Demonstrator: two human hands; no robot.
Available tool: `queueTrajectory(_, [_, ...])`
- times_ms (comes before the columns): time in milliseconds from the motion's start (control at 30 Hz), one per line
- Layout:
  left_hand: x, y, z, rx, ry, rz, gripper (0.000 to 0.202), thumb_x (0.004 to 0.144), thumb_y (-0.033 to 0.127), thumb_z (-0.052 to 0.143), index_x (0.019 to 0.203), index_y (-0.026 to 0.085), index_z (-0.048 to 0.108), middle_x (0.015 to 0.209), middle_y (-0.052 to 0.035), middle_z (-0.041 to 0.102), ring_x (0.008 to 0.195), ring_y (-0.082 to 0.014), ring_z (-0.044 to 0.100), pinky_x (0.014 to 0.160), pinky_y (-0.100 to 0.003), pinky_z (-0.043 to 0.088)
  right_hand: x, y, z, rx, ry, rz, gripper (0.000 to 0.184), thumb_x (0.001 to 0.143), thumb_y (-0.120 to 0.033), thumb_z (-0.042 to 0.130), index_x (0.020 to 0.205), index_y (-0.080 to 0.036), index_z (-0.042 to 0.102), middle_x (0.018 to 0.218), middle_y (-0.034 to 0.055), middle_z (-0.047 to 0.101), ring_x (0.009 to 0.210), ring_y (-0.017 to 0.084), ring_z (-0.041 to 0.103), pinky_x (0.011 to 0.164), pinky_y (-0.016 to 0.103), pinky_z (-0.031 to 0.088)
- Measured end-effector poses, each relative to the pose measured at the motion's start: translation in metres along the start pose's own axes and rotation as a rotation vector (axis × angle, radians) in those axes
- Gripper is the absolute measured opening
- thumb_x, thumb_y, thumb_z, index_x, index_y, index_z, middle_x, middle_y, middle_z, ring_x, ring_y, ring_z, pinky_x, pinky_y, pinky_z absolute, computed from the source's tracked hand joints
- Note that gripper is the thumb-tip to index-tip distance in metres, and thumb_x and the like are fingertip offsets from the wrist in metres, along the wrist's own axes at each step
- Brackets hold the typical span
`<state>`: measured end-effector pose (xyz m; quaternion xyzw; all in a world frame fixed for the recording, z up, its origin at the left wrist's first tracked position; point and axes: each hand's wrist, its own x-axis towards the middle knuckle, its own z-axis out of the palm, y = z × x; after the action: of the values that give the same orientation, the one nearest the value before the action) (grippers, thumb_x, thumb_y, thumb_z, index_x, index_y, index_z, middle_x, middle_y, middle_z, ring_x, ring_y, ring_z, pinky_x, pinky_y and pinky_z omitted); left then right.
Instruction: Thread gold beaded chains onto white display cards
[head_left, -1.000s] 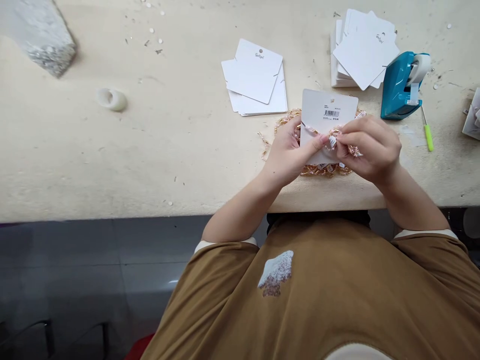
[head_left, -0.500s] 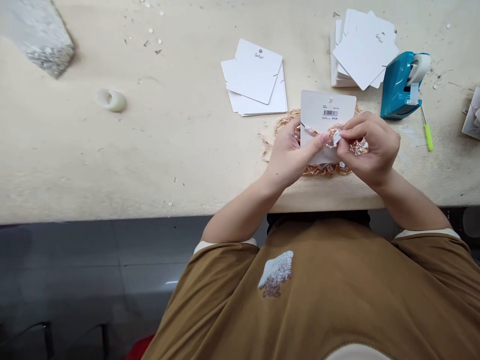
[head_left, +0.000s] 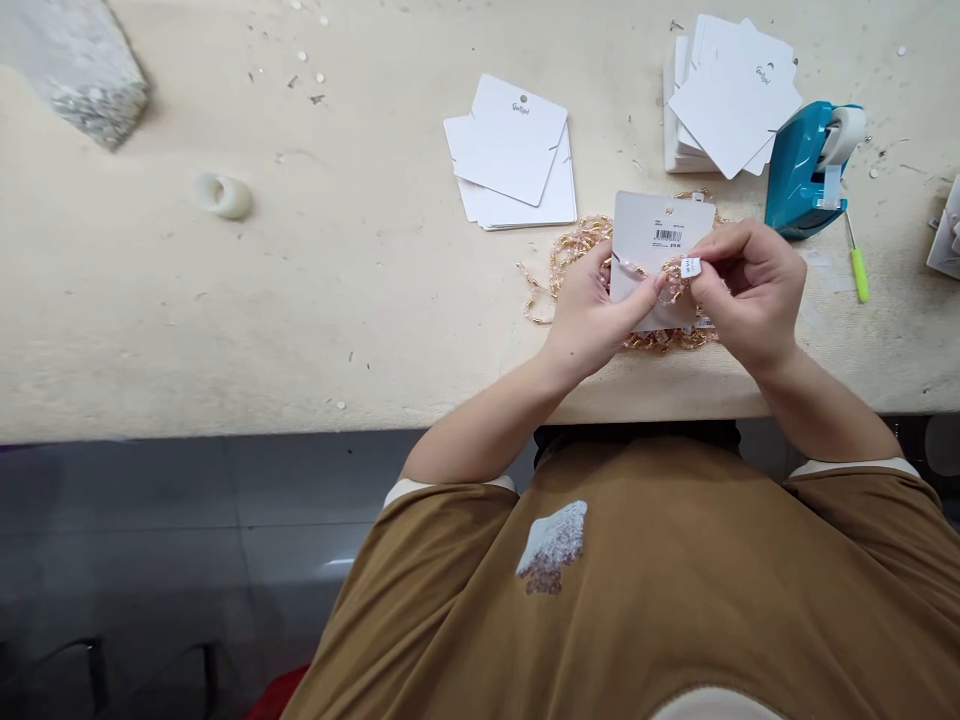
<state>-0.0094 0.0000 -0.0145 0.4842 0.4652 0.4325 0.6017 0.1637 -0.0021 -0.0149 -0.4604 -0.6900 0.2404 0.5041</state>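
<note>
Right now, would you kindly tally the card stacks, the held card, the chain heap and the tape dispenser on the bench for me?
Card stacks: 2
Held card: 1
Chain heap: 1
Tape dispenser: 1
Total: 5

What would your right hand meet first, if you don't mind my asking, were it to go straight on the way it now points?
Beyond the small white tag pinched in its fingertips, the right hand would probably meet the white backing card first, though depth is hard to judge from this overhead view.
</note>
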Motion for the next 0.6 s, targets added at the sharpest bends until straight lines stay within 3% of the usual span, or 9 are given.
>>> queueTrajectory(133, [0.000,0.002,0.001,0.032,0.014,-0.021,0.054,0.072,0.065,0.082,0.103,0.021,0.070,0.102,-0.0043,0.079,0.090,-0.0145,0.074,0.081,-0.029,0.064,0.008,-0.006,-0.008,0.058,-0.111,0.071,0.017,0.094,-0.026,0.058,0.105,-0.020,0.070,0.075,0.0005,0.063,0.060,0.009,0.053,0.053,0.024,0.044])
queueTrajectory(233, [-0.001,0.003,0.000,0.060,0.015,-0.009,0.052,0.075,0.064,0.080,0.103,0.021,0.070,0.102,-0.0044,0.079,0.090,-0.0148,0.074,0.080,-0.028,0.064,0.015,-0.007,-0.016,0.127,-0.181,0.065,0.016,0.095,-0.025,0.059,0.095,-0.019,0.074,0.077,0.0021,0.068,0.061,0.008,0.056,0.053,0.024,0.043])
queueTrajectory(333, [-0.002,0.004,0.001,0.070,0.032,0.047,0.052,0.078,0.064,0.077,0.108,0.022,0.068,0.106,-0.0043,0.078,0.095,-0.0160,0.074,0.086,-0.030,0.065,0.014,-0.007,-0.019,0.167,-0.178,0.112,0.016,0.091,-0.033,0.070,0.096,-0.018,0.072,0.072,0.0004,0.066,0.056,0.007,0.055,0.049,0.022,0.042])
queueTrajectory(433, [-0.003,0.005,0.001,0.106,0.079,0.108,0.049,0.081,0.064,0.075,0.106,0.022,0.068,0.102,-0.0036,0.078,0.094,-0.0156,0.074,0.086,-0.031,0.064,0.010,-0.011,-0.016,0.089,-0.125,0.064,0.025,0.081,-0.038,0.083,0.089,-0.018,0.069,0.064,-0.0030,0.060,0.052,0.006,0.048,0.047,0.022,0.038])
queueTrajectory(600, [-0.002,0.002,0.000,0.148,0.135,0.142,0.051,0.079,0.067,0.074,0.100,0.021,0.069,0.092,-0.0020,0.076,0.084,-0.0129,0.072,0.080,-0.028,0.062,0.006,-0.023,-0.008,0.089,-0.135,0.002,0.019,0.085,-0.025,0.078,0.076,-0.018,0.063,0.075,0.0014,0.067,0.067,0.010,0.059,0.060,0.025,0.047])
